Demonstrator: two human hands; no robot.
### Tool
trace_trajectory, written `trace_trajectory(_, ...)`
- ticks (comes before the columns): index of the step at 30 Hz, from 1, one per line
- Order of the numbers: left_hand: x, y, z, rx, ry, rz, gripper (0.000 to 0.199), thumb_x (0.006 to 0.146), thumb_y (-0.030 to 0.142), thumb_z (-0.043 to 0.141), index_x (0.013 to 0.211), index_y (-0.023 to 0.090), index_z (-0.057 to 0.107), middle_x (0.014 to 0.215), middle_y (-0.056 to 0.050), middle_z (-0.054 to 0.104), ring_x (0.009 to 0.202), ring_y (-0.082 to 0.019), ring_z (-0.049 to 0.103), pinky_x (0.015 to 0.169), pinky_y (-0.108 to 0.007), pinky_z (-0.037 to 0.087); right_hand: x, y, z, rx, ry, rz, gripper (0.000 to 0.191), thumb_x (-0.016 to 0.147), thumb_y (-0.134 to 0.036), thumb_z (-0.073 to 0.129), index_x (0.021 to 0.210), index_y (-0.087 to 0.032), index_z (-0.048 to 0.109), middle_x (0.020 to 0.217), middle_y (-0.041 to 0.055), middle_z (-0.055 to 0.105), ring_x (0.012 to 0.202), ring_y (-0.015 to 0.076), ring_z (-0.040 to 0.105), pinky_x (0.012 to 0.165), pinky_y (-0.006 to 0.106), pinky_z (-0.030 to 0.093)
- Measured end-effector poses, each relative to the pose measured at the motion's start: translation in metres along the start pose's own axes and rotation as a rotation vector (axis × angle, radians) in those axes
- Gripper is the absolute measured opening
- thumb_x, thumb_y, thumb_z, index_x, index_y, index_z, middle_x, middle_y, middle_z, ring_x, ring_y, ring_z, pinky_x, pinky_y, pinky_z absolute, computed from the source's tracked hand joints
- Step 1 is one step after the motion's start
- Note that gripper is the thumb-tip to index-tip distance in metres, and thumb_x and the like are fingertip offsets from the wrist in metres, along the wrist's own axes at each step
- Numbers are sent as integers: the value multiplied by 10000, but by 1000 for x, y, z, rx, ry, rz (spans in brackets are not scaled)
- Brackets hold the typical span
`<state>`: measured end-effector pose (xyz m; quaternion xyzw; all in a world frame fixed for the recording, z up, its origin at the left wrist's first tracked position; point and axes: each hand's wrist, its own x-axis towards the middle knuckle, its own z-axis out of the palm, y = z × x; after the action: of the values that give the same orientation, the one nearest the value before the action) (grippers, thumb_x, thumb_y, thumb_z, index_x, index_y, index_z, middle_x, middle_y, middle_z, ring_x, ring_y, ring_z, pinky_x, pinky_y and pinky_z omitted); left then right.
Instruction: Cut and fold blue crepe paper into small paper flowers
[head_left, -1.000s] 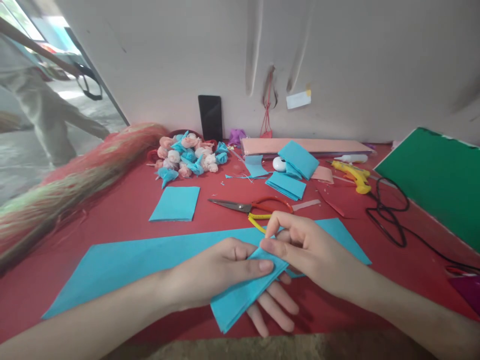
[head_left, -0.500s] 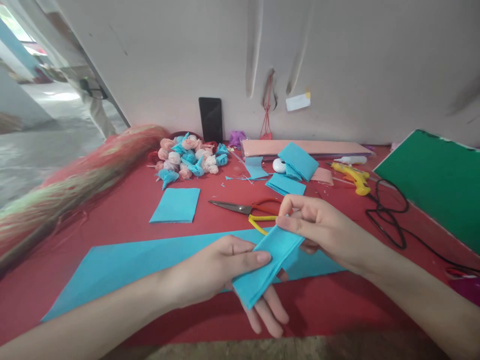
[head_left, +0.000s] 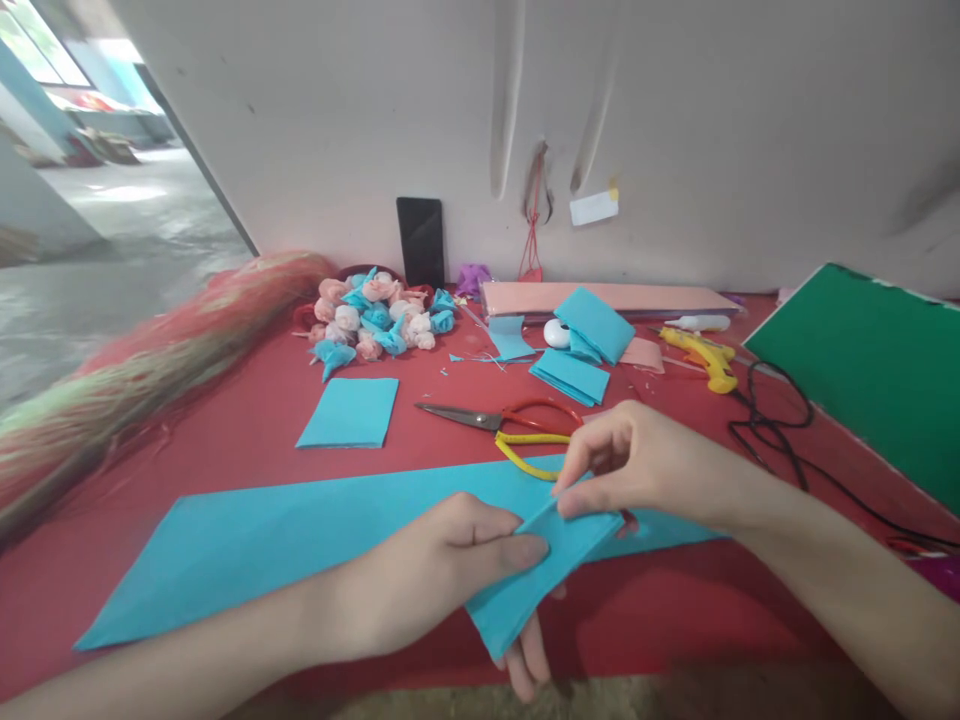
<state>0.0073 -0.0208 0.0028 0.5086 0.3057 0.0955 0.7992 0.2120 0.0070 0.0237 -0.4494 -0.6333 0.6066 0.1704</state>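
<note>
Between my two hands is a folded piece of blue crepe paper (head_left: 517, 595), tilted above the front of the red table. My left hand (head_left: 465, 560) is closed on its lower part, thumb on top and fingers underneath. At the upper edge, my right hand (head_left: 622, 465) pinches the paper between thumb and index finger. Beneath both hands lies a long blue paper strip (head_left: 262, 540). Scissors (head_left: 487, 418) with red and yellow handles rest just behind, partly hidden by my right hand. A blue folded square (head_left: 350, 412) lies to the left of the scissors.
Paper flowers (head_left: 375, 315) are heaped at the back left, near a dark phone (head_left: 421, 240) leaning on the wall. More folded blue papers (head_left: 596, 325) lie at the back. A yellow glue gun (head_left: 701, 358) with a black cord and a green board (head_left: 870, 370) are on the right.
Both hands have moved slightly down with the paper. The held piece now looks wider, its upper part spread near my right fingers. A person's leg at the far left has gone from view.
</note>
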Motion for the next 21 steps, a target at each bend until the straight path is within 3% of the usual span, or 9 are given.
trace_trajectory(5,0,2,-3,19,33,17,322,920,333,413,776,106,592,643,-86,714,504,-116,646,573,-195,466,-3,-6,-26,-27,210,-123,252,759,-372,661,704,-128,625,598,20,623,479,73,547,417,156,425)
trace_trajectory(7,1,0,-3,44,59,33,355,917,349,413,718,106,578,685,-114,722,519,-129,655,577,-213,488,-3,-8,-21,-37,245,-161,308,821,-438,576,797,-134,621,715,44,647,546,79,564,425,151,421)
trace_trajectory(10,4,-2,-3,57,116,35,375,908,386,422,704,110,573,708,-115,726,559,-142,670,579,-221,509,-4,-7,-2,-156,179,-185,284,819,-431,591,890,-160,634,783,32,646,557,67,543,424,139,400)
trace_trajectory(14,5,-2,-4,52,115,21,340,913,386,416,772,124,581,649,-53,715,500,-113,649,537,-193,492,-4,-2,14,-110,107,-79,214,808,-375,617,832,-163,635,526,-39,561,362,30,429,340,124,325)
trace_trajectory(18,7,1,-11,85,37,-69,370,896,438,417,684,148,503,442,20,614,310,-93,529,372,-167,376,0,0,5,-24,66,-68,264,787,-391,637,779,-128,650,441,-33,535,334,38,445,331,125,323)
trace_trajectory(21,9,2,-16,110,56,-79,382,877,445,444,623,161,458,387,40,567,262,-79,469,345,-165,328,2,-2,-6,-45,97,-90,272,805,-394,612,810,-126,660,427,-31,533,338,41,451,342,133,334)
